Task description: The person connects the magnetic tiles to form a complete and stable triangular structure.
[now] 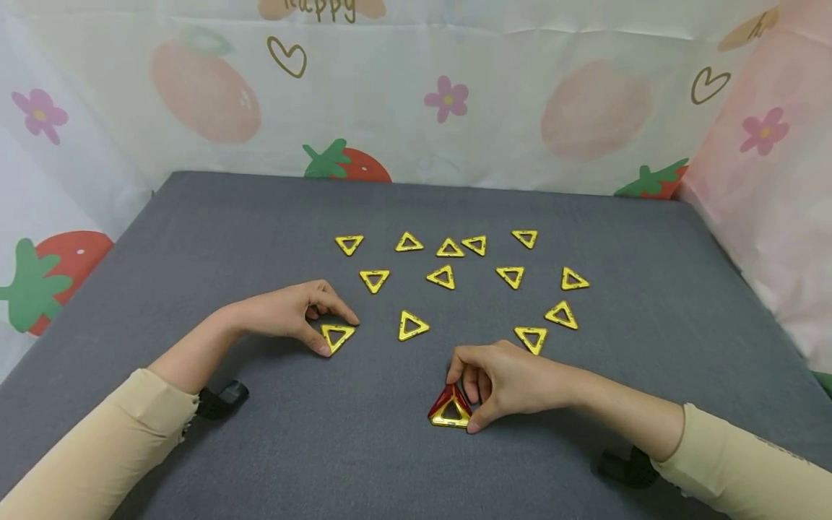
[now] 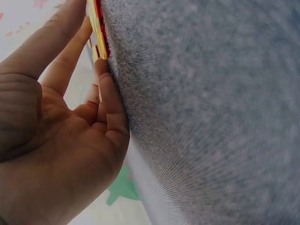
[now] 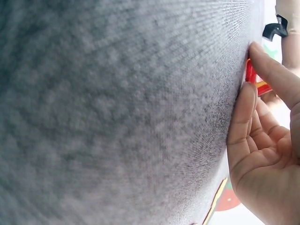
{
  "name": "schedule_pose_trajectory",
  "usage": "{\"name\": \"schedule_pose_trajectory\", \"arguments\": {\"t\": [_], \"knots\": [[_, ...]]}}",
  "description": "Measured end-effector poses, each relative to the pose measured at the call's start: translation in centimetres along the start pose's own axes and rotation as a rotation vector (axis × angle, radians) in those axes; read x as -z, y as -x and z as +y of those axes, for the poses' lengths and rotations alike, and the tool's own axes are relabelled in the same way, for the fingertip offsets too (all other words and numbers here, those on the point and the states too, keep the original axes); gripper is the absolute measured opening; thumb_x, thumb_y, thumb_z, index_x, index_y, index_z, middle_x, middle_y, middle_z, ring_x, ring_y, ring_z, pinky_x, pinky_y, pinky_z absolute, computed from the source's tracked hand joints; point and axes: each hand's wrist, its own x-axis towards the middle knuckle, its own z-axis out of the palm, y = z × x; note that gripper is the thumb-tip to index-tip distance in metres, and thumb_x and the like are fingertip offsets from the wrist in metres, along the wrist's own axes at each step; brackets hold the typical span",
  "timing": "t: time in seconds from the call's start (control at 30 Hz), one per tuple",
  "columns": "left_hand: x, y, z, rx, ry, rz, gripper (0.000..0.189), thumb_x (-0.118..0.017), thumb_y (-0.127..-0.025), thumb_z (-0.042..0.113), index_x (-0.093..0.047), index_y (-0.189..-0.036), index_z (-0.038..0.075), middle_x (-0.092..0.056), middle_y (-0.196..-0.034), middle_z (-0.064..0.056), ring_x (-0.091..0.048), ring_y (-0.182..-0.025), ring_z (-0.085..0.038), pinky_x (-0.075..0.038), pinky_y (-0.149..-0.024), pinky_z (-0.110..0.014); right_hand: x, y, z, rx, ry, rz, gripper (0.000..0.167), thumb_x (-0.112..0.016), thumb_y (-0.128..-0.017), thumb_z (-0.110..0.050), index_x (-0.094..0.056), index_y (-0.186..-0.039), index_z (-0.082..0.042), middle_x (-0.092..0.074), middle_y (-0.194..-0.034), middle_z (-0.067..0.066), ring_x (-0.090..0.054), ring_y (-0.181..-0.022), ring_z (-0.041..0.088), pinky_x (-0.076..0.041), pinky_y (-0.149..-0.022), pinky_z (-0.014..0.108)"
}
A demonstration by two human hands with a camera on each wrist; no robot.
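My left hand (image 1: 295, 314) holds a yellow triangular magnetic tile (image 1: 338, 334) by its edges, thumb at the lower corner and a fingertip at the right one. In the left wrist view this tile (image 2: 99, 35) shows a red face against the cloth. Nearer the front, my right hand (image 1: 503, 379) grips a small red and yellow joined triangle piece (image 1: 451, 419) between thumb and fingers. That piece rises above the cloth, with red sides and a yellow frame in front. Part of it (image 3: 251, 72) shows red between the fingers in the right wrist view.
Several yellow triangle tiles lie flat beyond the hands, among them one between the hands (image 1: 412, 326) and one beside the right hand (image 1: 531, 338). Grey cloth (image 1: 292, 448) covers the table. A printed curtain (image 1: 390, 87) hangs behind and at both sides.
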Motion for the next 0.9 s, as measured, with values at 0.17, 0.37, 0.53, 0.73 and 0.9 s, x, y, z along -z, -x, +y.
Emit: {"name": "schedule_pose_trajectory", "arguments": {"t": [0.17,0.37,0.53,0.73,0.9], "knots": [[-0.05,0.03,-0.02,0.001,-0.006,0.003,0.05,-0.084,-0.078,0.026,-0.068,-0.126,0.021,-0.053,-0.116,-0.007,-0.038,-0.095,-0.017,-0.035,-0.078,-0.021,-0.06,-0.03,0.0,-0.009,0.004,0.0,0.044,-0.089,-0.072,-0.022,-0.06,-0.104,-0.023,-0.063,-0.08,-0.002,-0.057,-0.064,0.0,-0.052,-0.061,0.02],[-0.08,-0.01,0.12,0.005,-0.012,0.013,0.046,-0.083,-0.079,0.026,-0.069,-0.123,0.022,-0.054,-0.116,-0.006,-0.041,-0.097,-0.018,-0.037,-0.081,-0.021,-0.05,-0.02,0.09,-0.014,0.005,-0.003,0.044,-0.089,-0.072,-0.022,-0.06,-0.105,-0.023,-0.063,-0.08,-0.003,-0.057,-0.064,0.0,-0.052,-0.061,0.02],[-0.09,-0.11,0.21,0.011,-0.035,0.03,0.04,-0.083,-0.079,0.026,-0.071,-0.117,0.025,-0.055,-0.114,-0.005,-0.045,-0.1,-0.019,-0.039,-0.084,-0.025,-0.02,0.0,0.19,-0.008,0.005,-0.004,0.044,-0.089,-0.072,-0.022,-0.06,-0.105,-0.022,-0.063,-0.08,-0.004,-0.057,-0.064,0.0,-0.052,-0.061,0.02],[-0.23,-0.28,0.44,0.006,-0.064,0.069,0.038,-0.086,-0.076,0.024,-0.07,-0.11,0.024,-0.057,-0.108,-0.004,-0.048,-0.097,-0.019,-0.042,-0.083,-0.027,-0.03,-0.01,0.23,0.002,0.005,-0.003,0.044,-0.089,-0.072,-0.023,-0.06,-0.105,-0.022,-0.063,-0.08,-0.003,-0.057,-0.065,0.0,-0.052,-0.061,0.02],[-0.38,-0.42,0.68,-0.001,-0.046,0.102,0.037,-0.087,-0.073,0.02,-0.067,-0.104,0.02,-0.06,-0.098,-0.004,-0.053,-0.092,-0.019,-0.048,-0.078,-0.027,-0.06,-0.05,0.25,0.005,0.003,-0.003,0.044,-0.089,-0.072,-0.022,-0.06,-0.105,-0.023,-0.063,-0.08,-0.003,-0.057,-0.064,0.0,-0.053,-0.06,0.02]]}}
